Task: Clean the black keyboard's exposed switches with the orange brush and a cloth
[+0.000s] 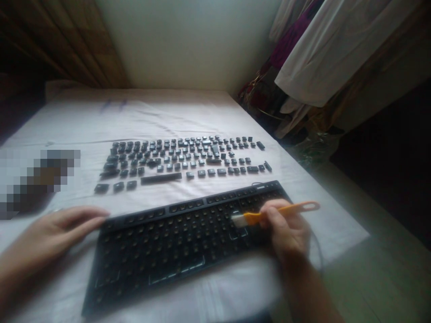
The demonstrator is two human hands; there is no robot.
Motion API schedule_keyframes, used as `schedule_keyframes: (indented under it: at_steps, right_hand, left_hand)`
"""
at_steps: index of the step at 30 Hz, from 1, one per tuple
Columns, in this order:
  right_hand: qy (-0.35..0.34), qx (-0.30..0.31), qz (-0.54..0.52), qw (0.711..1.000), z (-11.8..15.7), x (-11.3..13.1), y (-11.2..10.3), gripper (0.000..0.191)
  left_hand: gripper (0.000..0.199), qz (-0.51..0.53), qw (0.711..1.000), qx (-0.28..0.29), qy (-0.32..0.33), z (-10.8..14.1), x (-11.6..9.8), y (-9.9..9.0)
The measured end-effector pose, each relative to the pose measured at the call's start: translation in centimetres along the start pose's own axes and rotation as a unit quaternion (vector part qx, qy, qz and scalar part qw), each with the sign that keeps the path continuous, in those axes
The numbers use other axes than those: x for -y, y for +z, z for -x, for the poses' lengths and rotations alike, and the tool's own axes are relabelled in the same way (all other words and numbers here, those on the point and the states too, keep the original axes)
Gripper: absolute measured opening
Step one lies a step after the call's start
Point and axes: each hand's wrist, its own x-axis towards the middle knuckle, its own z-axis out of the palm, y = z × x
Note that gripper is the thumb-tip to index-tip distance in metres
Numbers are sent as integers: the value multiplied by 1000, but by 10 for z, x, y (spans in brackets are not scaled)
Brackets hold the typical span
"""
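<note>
Keyboard point(182, 240), keycaps point(181, 158) on pale cloth point(175, 112)

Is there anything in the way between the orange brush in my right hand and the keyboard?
No, nothing visible. The right hand holds the orange brush with its bristles right at the keyboard. The loose keycaps lie beyond the keyboard's far edge, not in between.

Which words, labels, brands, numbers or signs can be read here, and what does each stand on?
None can be read with certainty.
Keyboard: pale marking near its far right corner, too blurred to read.
Loose keycaps: any legends are too small and blurred.
Cloth: purple marks, too blurred to tell whether they are writing.
Brush: no lettering can be made out.
</note>
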Motion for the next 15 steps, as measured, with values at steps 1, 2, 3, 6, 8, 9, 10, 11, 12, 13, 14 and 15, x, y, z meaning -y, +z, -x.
schedule_keyframes:
  at_steps: [1,2,3,6,8,9,10,11,12,13,14,15]
  right_hand:
    - [-3,-1,5,1000,0,0,0,22]
    - [-6,0,9,1000,0,0,1,22]
    - [-10,3,12,1000,-1,-1,1,22]
    - [-32,22,23,999,-2,-4,2,21]
    - [-63,52,28,996,-5,-5,1,19]
    - [-79,67,29,994,-6,-6,1,19]
    - [-90,82,28,992,-7,-7,0,19]
    - [-97,94,26,991,-8,-7,0,18]
    - [-98,104,22,990,-9,-7,0,18]
    - [-95,111,17,989,-9,-7,0,18]
    - [-91,117,10,989,-8,-7,0,17]
    - [-86,119,2,989,-7,-7,0,17]
  left_hand:
    - [67,0,1000,-4,0,0,-1,0]
    - [68,1,1000,-10,2,0,-1,0]
    - [69,1,1000,-14,3,1,-2,0]
    - [68,-2,1000,-13,8,1,-2,-1]
    - [68,-3,1000,-9,12,1,-2,-1]
    - [69,-3,1000,-8,12,0,-2,-1]
    - [69,-3,1000,-8,11,0,-2,0]
    - [70,-3,1000,-6,10,0,-2,0]
    - [69,-3,1000,-4,9,-1,-1,0]
    - [68,-2,1000,-3,8,-1,-1,0]
    - [67,-2,1000,-1,8,-1,-1,1]
    - [66,-1,1000,-1,8,-1,-1,1]
